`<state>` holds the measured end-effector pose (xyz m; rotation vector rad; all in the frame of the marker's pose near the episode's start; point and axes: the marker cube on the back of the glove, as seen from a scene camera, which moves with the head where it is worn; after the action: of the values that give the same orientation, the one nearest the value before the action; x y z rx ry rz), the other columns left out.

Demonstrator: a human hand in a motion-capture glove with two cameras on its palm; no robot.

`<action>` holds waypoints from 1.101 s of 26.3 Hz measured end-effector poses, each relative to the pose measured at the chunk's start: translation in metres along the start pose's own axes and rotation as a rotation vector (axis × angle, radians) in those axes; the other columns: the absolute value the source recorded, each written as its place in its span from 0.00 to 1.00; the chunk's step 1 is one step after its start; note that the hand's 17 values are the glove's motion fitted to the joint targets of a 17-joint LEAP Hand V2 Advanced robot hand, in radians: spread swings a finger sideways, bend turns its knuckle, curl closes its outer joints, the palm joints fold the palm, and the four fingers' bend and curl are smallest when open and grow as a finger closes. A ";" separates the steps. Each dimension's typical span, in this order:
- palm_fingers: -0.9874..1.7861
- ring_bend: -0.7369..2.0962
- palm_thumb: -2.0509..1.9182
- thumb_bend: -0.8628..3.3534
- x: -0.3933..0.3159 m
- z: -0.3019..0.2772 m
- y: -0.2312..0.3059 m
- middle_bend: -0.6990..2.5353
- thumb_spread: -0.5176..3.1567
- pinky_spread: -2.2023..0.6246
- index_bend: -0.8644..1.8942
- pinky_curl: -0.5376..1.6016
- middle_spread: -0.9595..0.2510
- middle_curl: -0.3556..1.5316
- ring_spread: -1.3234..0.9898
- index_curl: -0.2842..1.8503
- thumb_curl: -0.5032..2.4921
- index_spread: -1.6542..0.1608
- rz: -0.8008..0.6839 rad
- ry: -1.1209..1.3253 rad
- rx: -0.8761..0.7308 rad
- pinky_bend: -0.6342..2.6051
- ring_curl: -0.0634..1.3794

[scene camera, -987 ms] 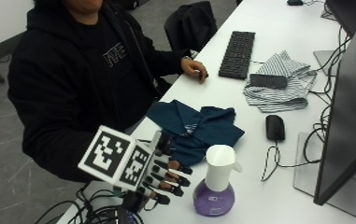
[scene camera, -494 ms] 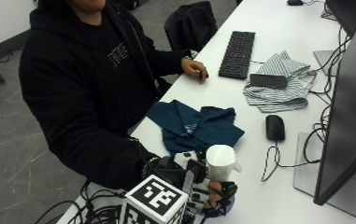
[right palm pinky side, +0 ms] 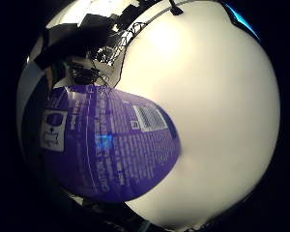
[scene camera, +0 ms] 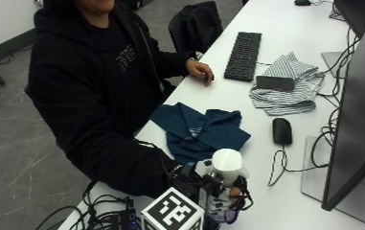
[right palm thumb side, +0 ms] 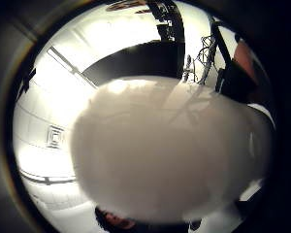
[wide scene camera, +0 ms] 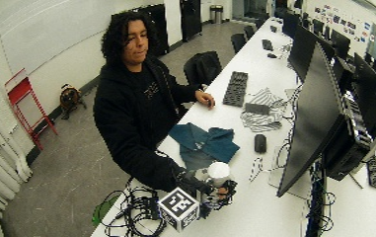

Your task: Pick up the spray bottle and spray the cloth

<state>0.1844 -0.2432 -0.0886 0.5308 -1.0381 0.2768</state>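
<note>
My gloved right hand [scene camera: 201,189] [wide scene camera: 201,186] is wrapped round the spray bottle [scene camera: 225,177] [wide scene camera: 215,180] at the near end of the white table [scene camera: 290,201]. Its white spray head [scene camera: 228,162] sticks up above my fingers; the purple body shows low beside the glove. That purple labelled body [right palm pinky side: 106,150] fills much of the little finger side palm view, and the white head [right palm thumb side: 169,150] fills the thumb side palm view. The dark teal cloth [scene camera: 198,130] [wide scene camera: 204,140] lies crumpled on the table just beyond the bottle.
A black mouse [scene camera: 282,130] with its cable lies right of the cloth. A striped cloth [scene camera: 287,86] with a dark phone on it, a keyboard [scene camera: 243,49] and the bare left hand [scene camera: 199,72] are farther back. A monitor [scene camera: 360,105] stands along the right side.
My right hand has gone from beside the bottle to round it, and the fingers have closed on its neck and body. The cloth has not moved.
</note>
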 end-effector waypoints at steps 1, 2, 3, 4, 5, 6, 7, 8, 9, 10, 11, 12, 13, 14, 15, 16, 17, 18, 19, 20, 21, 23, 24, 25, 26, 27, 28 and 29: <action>0.77 0.39 0.75 0.21 0.001 0.002 -0.002 0.31 0.34 0.76 0.40 0.39 0.60 0.40 0.46 0.30 0.33 0.73 -0.007 -0.010 0.014 0.26 0.28; 0.80 0.40 0.75 0.21 0.001 0.003 -0.004 0.32 0.33 0.75 0.39 0.39 0.60 0.40 0.46 0.30 0.33 0.73 -0.017 -0.012 0.036 0.26 0.29; 0.82 0.41 0.76 0.20 0.001 0.003 -0.005 0.33 0.31 0.73 0.38 0.40 0.60 0.41 0.46 0.30 0.34 0.73 -0.029 -0.006 0.068 0.27 0.30; 0.84 0.42 0.76 0.20 0.001 0.003 -0.007 0.34 0.30 0.72 0.37 0.40 0.60 0.41 0.46 0.30 0.34 0.73 -0.044 0.004 0.108 0.28 0.30; 0.86 0.42 0.75 0.20 0.000 0.003 -0.008 0.34 0.29 0.71 0.38 0.40 0.60 0.42 0.46 0.31 0.34 0.73 -0.059 0.015 0.151 0.29 0.31; 0.87 0.42 0.75 0.20 0.000 0.002 -0.009 0.34 0.28 0.71 0.40 0.41 0.60 0.42 0.46 0.32 0.35 0.74 -0.073 0.027 0.189 0.29 0.31; 0.87 0.42 0.75 0.20 0.000 0.002 -0.010 0.35 0.28 0.70 0.40 0.41 0.60 0.42 0.46 0.32 0.35 0.74 -0.084 0.037 0.220 0.29 0.31; 0.87 0.43 0.75 0.20 0.000 0.002 -0.010 0.35 0.27 0.70 0.41 0.41 0.60 0.43 0.46 0.32 0.35 0.74 -0.093 0.045 0.244 0.29 0.32; 0.88 0.43 0.75 0.20 0.000 0.002 -0.011 0.35 0.26 0.69 0.41 0.41 0.60 0.43 0.46 0.33 0.35 0.74 -0.100 0.052 0.261 0.29 0.32; 0.88 0.43 0.75 0.20 0.000 0.002 -0.011 0.35 0.26 0.69 0.42 0.41 0.60 0.43 0.46 0.33 0.36 0.74 -0.106 0.058 0.275 0.29 0.33; 0.88 0.44 0.75 0.20 0.000 0.002 -0.011 0.36 0.25 0.68 0.42 0.41 0.60 0.43 0.46 0.33 0.36 0.74 -0.111 0.061 0.284 0.29 0.33; 0.88 0.44 0.75 0.20 0.000 0.002 -0.011 0.36 0.24 0.68 0.42 0.42 0.59 0.44 0.46 0.34 0.36 0.74 -0.114 0.064 0.290 0.29 0.33; 0.88 0.44 0.75 0.20 0.000 0.003 -0.012 0.36 0.24 0.68 0.43 0.42 0.59 0.44 0.46 0.34 0.36 0.74 -0.117 0.065 0.295 0.30 0.34; 0.88 0.44 0.75 0.20 0.000 0.003 -0.012 0.36 0.24 0.68 0.43 0.42 0.59 0.44 0.46 0.34 0.37 0.74 -0.118 0.067 0.300 0.30 0.34; 0.88 0.45 0.75 0.20 0.000 0.003 -0.012 0.37 0.23 0.67 0.43 0.42 0.59 0.44 0.46 0.35 0.37 0.74 -0.118 0.068 0.305 0.30 0.34; 0.87 0.45 0.75 0.20 0.000 0.003 -0.011 0.37 0.23 0.67 0.43 0.42 0.59 0.44 0.46 0.35 0.37 0.74 -0.118 0.069 0.308 0.30 0.34; 0.87 0.45 0.75 0.20 0.001 0.003 -0.011 0.37 0.23 0.67 0.44 0.42 0.59 0.44 0.46 0.35 0.37 0.74 -0.116 0.069 0.310 0.30 0.35; 0.87 0.45 0.75 0.20 0.001 0.003 -0.011 0.37 0.22 0.67 0.44 0.42 0.59 0.44 0.46 0.35 0.37 0.74 -0.114 0.068 0.310 0.30 0.35; 0.87 0.45 0.75 0.20 0.001 0.003 -0.011 0.37 0.22 0.67 0.44 0.42 0.59 0.44 0.46 0.36 0.38 0.74 -0.110 0.067 0.306 0.30 0.35; 0.87 0.45 0.75 0.20 0.000 0.003 -0.012 0.38 0.22 0.67 0.44 0.42 0.59 0.45 0.46 0.36 0.38 0.74 -0.106 0.065 0.296 0.31 0.35; 0.87 0.45 0.75 0.20 -0.001 0.003 -0.012 0.38 0.22 0.67 0.44 0.42 0.59 0.45 0.46 0.36 0.38 0.74 -0.100 0.063 0.280 0.31 0.35; 0.87 0.46 0.75 0.20 -0.005 0.001 -0.011 0.38 0.21 0.66 0.44 0.42 0.59 0.45 0.46 0.36 0.38 0.74 -0.096 0.063 0.218 0.31 0.35; 0.87 0.46 0.75 0.20 -0.009 0.000 -0.008 0.38 0.21 0.66 0.44 0.43 0.59 0.45 0.46 0.36 0.39 0.74 -0.100 0.069 0.169 0.31 0.35; 0.86 0.46 0.75 0.20 -0.015 -0.001 -0.004 0.38 0.21 0.66 0.45 0.43 0.59 0.45 0.46 0.37 0.39 0.74 -0.109 0.081 0.109 0.31 0.35; 0.86 0.46 0.75 0.20 -0.024 -0.003 0.001 0.38 0.21 0.66 0.45 0.43 0.59 0.45 0.46 0.37 0.39 0.74 -0.121 0.101 0.040 0.31 0.35; 0.86 0.46 0.75 0.20 -0.035 -0.004 0.007 0.38 0.21 0.66 0.45 0.43 0.59 0.45 0.46 0.37 0.39 0.74 -0.136 0.130 -0.033 0.31 0.36; 0.86 0.46 0.76 0.20 -0.047 -0.006 0.013 0.38 0.20 0.66 0.45 0.43 0.60 0.45 0.46 0.37 0.39 0.74 -0.152 0.170 -0.105 0.31 0.36; 0.86 0.46 0.76 0.20 -0.061 -0.006 0.018 0.39 0.20 0.66 0.45 0.43 0.60 0.45 0.46 0.37 0.39 0.74 -0.170 0.220 -0.171 0.31 0.36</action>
<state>0.1512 -0.2233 -0.1393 0.4204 -0.7898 0.0923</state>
